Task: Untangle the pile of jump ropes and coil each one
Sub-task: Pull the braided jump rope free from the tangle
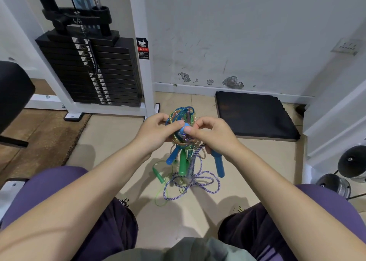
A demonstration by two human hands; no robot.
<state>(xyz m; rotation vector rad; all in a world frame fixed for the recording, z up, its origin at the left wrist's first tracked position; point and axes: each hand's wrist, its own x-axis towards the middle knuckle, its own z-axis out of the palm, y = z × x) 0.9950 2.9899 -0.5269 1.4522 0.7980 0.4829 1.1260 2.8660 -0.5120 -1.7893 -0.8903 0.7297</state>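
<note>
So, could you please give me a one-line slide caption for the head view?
Both hands, left hand and right hand, grip a tangled bundle of jump ropes above the floor.

One head-worn camera is looking forward and steeply down from above a seated person. It is sitting close over the forearms, which are reaching in from the bottom corners toward the frame's middle, where the hands, left (156,131) and right (212,134), are meeting around the ropes (183,126). The knees are filling the lower corners. The floor (111,134) is lying beneath and ahead, and the lens is facing a wall (237,33), with a weight stack (89,68) rising at upper left. The wide angle is bending straight edges near the borders.
</note>
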